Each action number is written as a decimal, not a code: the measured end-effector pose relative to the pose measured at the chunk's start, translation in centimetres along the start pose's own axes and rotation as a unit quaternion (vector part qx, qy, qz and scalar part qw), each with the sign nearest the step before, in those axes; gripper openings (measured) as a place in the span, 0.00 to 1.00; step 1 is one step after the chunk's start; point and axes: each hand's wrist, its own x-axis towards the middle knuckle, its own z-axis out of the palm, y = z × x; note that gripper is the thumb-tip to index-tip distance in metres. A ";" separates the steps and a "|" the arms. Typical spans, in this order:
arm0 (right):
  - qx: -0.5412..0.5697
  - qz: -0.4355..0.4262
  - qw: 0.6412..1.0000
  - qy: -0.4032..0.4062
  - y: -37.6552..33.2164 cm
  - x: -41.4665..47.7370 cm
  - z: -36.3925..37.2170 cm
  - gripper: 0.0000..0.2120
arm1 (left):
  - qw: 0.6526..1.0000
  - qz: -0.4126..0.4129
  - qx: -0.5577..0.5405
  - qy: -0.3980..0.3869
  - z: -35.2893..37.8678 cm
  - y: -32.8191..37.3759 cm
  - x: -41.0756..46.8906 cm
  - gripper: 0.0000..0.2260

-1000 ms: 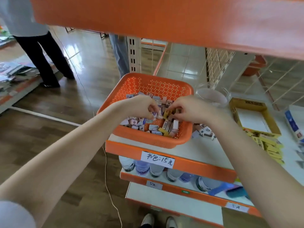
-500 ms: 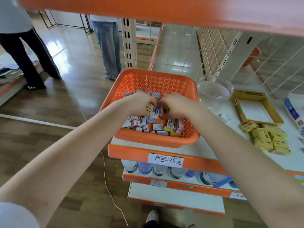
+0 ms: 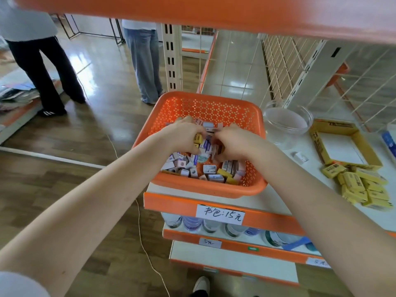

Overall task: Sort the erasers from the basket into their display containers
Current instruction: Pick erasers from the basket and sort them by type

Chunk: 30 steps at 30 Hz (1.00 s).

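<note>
- Your left hand (image 3: 182, 136) and right hand (image 3: 235, 144) are both down inside the orange basket (image 3: 205, 190), knuckles close together over the middle of the pile.
- Your right hand's fingers are curled round a small bunch of erasers (image 3: 210, 170), held upright against the thumb.
- Your left hand's fingers are bent into the pile with a yellow eraser (image 3: 198, 138) at the fingertips. I cannot tell whether it is pinched or only touched.
- The rest of the erasers lie loose across the basket floor, thickest toward the front wall.
- The basket sits at the left end of the shelf (image 3: 171, 202). Its front rim is just behind the orange lip, and its left side is at or slightly past the shelf's end.
- Just beside the basket's back right corner stands a clear round container (image 3: 287, 123), apart from the rim.
- Further right lies an open yellow display box (image 3: 317, 146), with a heap of yellow boxed erasers (image 3: 360, 187) touching its front edge.
- One white eraser (image 3: 300, 156) lies alone between the round container and the box.
- Bare shelf runs between the basket's right wall and the box, and your right forearm crosses above it.
- An upper shelf (image 3: 214, 9) hangs over you, and a wire grid panel (image 3: 289, 67) closes the back.
- Two bystanders (image 3: 143, 61) stand on the floor to the left, well apart from the basket.
</note>
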 end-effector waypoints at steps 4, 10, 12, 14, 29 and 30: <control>0.012 0.030 0.999 0.008 0.0 -0.2 0.0 0.22 | 0.999 -0.013 0.038 -0.011 0.1 0.4 0.1 0.27; 0.098 0.071 0.990 0.073 0.4 0.0 -0.3 0.12 | 0.993 -0.025 0.115 0.002 0.4 1.1 0.5 0.29; 0.128 0.084 0.983 0.098 0.7 0.2 -0.3 0.10 | 0.993 -0.032 0.116 -0.002 0.4 1.1 0.7 0.29; 0.154 0.097 0.976 0.116 0.8 0.4 -0.3 0.08 | 0.994 -0.037 0.107 -0.008 0.4 1.1 0.7 0.28; 0.307 0.064 0.910 0.273 2.5 -4.0 -2.5 0.08 | 0.992 0.019 -0.113 0.053 -2.4 1.6 -0.7 0.23; 0.324 0.062 0.904 0.270 3.2 -5.1 -2.7 0.08 | 0.992 0.031 -0.112 0.056 -2.9 2.5 -0.8 0.24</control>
